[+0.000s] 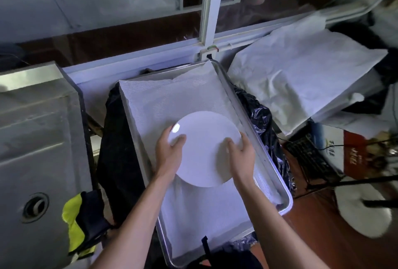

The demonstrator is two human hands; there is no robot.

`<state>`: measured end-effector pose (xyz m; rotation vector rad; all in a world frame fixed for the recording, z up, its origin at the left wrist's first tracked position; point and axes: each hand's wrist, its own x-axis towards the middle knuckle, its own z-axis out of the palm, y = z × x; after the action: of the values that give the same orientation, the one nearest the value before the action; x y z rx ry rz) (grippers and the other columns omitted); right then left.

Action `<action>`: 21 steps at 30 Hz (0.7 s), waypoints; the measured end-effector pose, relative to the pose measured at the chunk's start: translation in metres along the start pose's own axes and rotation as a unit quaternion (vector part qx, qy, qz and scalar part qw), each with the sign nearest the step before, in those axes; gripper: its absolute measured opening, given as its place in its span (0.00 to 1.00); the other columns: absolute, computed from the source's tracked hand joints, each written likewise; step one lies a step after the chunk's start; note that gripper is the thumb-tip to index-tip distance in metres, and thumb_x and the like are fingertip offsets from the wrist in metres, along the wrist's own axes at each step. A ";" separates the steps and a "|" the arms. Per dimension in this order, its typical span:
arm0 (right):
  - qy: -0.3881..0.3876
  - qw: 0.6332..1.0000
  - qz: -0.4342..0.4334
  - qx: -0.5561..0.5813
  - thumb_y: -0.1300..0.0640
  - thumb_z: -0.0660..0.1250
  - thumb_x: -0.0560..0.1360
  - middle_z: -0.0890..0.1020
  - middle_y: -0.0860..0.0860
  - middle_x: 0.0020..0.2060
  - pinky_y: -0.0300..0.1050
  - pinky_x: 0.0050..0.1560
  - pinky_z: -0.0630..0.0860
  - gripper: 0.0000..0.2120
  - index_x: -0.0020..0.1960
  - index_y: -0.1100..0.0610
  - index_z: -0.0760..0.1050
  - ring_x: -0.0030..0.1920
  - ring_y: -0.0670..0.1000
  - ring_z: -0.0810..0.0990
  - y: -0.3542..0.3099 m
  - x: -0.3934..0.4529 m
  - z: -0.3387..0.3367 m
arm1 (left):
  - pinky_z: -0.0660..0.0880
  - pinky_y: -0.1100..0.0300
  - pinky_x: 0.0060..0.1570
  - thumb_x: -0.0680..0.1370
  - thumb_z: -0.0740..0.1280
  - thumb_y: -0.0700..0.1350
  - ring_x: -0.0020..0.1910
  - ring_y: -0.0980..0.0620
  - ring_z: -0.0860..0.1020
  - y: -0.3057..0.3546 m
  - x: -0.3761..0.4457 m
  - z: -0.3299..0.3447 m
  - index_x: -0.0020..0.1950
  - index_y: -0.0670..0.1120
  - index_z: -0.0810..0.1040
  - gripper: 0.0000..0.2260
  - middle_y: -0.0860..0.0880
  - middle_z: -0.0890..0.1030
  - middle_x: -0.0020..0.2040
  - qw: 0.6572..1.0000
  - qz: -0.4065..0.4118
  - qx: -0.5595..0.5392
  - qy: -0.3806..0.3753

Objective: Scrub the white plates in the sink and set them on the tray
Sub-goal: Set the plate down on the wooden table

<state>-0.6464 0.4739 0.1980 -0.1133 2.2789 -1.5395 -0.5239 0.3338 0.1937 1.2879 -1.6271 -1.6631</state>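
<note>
A round white plate (pixel 203 150) is over the middle of the metal tray (pixel 286 195), which is lined with a white mesh cloth. My left hand (pixel 169 154) grips the plate's left rim, thumb on top and fingers underneath. My right hand (pixel 241 154) grips its right rim in the same way. Whether the plate touches the cloth or hangs just above it I cannot tell. The steel sink (pixel 32 161) lies to the left, and no plates show in the part of its basin in view.
A yellow and black cloth (pixel 79 225) hangs at the sink's right edge. Black plastic (pixel 120 161) sits under the tray. White bags (pixel 301 83) are piled at the right, with a white stool (pixel 364 212) and boxes lower right. A window frame (pixel 210 10) stands behind.
</note>
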 end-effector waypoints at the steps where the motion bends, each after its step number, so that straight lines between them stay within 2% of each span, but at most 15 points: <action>1: 0.007 1.000 -0.001 -0.002 0.50 0.67 0.76 0.84 0.42 0.51 0.44 0.54 0.77 0.14 0.61 0.48 0.77 0.52 0.43 0.81 0.001 -0.002 -0.004 | 0.76 0.58 0.49 0.78 0.69 0.46 0.54 0.55 0.82 0.000 -0.002 0.004 0.60 0.54 0.80 0.11 0.56 0.84 0.54 1.000 0.004 -0.002 -0.004; 2: 0.021 1.000 -0.003 0.001 0.51 0.67 0.75 0.84 0.41 0.49 0.45 0.53 0.77 0.12 0.58 0.47 0.78 0.51 0.44 0.82 0.004 -0.005 -0.013 | 0.76 0.58 0.50 0.78 0.69 0.44 0.54 0.54 0.82 0.002 -0.005 0.011 0.60 0.53 0.80 0.11 0.55 0.84 0.54 1.000 0.009 0.000 -0.014; 4: 0.050 0.999 -0.004 0.011 0.51 0.67 0.74 0.83 0.36 0.45 0.43 0.50 0.76 0.08 0.53 0.43 0.78 0.47 0.39 0.81 0.010 -0.010 -0.034 | 0.77 0.58 0.53 0.78 0.69 0.42 0.54 0.56 0.81 0.005 -0.015 0.029 0.60 0.53 0.81 0.12 0.56 0.84 0.54 0.999 0.020 0.007 -0.038; 5: 0.063 0.998 0.000 0.017 0.50 0.66 0.74 0.83 0.35 0.45 0.42 0.50 0.75 0.08 0.53 0.42 0.78 0.47 0.37 0.80 0.013 -0.013 -0.046 | 0.77 0.59 0.53 0.78 0.68 0.41 0.54 0.57 0.81 0.008 -0.021 0.038 0.60 0.53 0.81 0.13 0.57 0.84 0.54 0.998 0.024 0.010 -0.053; 8: 0.104 0.994 0.023 0.031 0.51 0.66 0.75 0.84 0.40 0.48 0.46 0.53 0.76 0.14 0.60 0.46 0.78 0.51 0.44 0.81 0.023 -0.021 -0.084 | 0.78 0.60 0.52 0.78 0.68 0.39 0.54 0.59 0.81 0.014 -0.039 0.070 0.60 0.54 0.81 0.14 0.58 0.84 0.54 0.993 0.040 0.025 -0.108; 12: 0.161 0.985 0.039 0.047 0.55 0.66 0.77 0.82 0.37 0.49 0.43 0.50 0.73 0.11 0.57 0.43 0.76 0.52 0.43 0.80 0.041 -0.031 -0.142 | 0.78 0.57 0.49 0.78 0.68 0.41 0.52 0.57 0.81 0.020 -0.068 0.121 0.57 0.55 0.80 0.12 0.57 0.83 0.53 0.984 0.042 0.052 -0.163; 15: 0.206 0.975 0.054 0.068 0.55 0.66 0.77 0.81 0.36 0.52 0.42 0.50 0.72 0.13 0.59 0.42 0.76 0.55 0.44 0.79 0.059 -0.042 -0.191 | 0.79 0.55 0.50 0.78 0.68 0.41 0.51 0.57 0.81 0.022 -0.099 0.165 0.57 0.54 0.80 0.11 0.55 0.84 0.51 0.974 0.054 0.078 -0.204; 17: 0.234 0.966 0.064 0.090 0.55 0.65 0.76 0.81 0.38 0.55 0.43 0.50 0.74 0.14 0.60 0.43 0.77 0.56 0.43 0.79 0.074 -0.053 -0.228 | 0.78 0.57 0.52 0.77 0.69 0.40 0.51 0.58 0.81 0.020 -0.127 0.197 0.60 0.54 0.81 0.14 0.55 0.84 0.52 0.966 0.065 0.090 -0.233; 19: 0.262 0.957 0.069 0.108 0.56 0.65 0.76 0.82 0.42 0.55 0.47 0.52 0.76 0.15 0.61 0.46 0.78 0.55 0.46 0.80 0.090 -0.065 -0.266 | 0.78 0.55 0.56 0.77 0.69 0.39 0.56 0.53 0.81 0.017 -0.158 0.230 0.65 0.52 0.80 0.17 0.53 0.84 0.57 0.958 0.072 0.104 -0.257; 21: 0.290 0.945 0.073 0.135 0.57 0.65 0.75 0.83 0.42 0.52 0.48 0.50 0.78 0.15 0.59 0.45 0.79 0.53 0.47 0.81 0.105 -0.079 -0.306 | 0.78 0.53 0.59 0.77 0.69 0.38 0.58 0.50 0.81 0.013 -0.192 0.261 0.67 0.49 0.79 0.18 0.51 0.84 0.59 0.949 0.084 0.104 -0.285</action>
<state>-0.6680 0.8051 0.2229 0.6503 2.3748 -1.9752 -0.6653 0.6241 0.2224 0.7525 -2.2247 -1.9022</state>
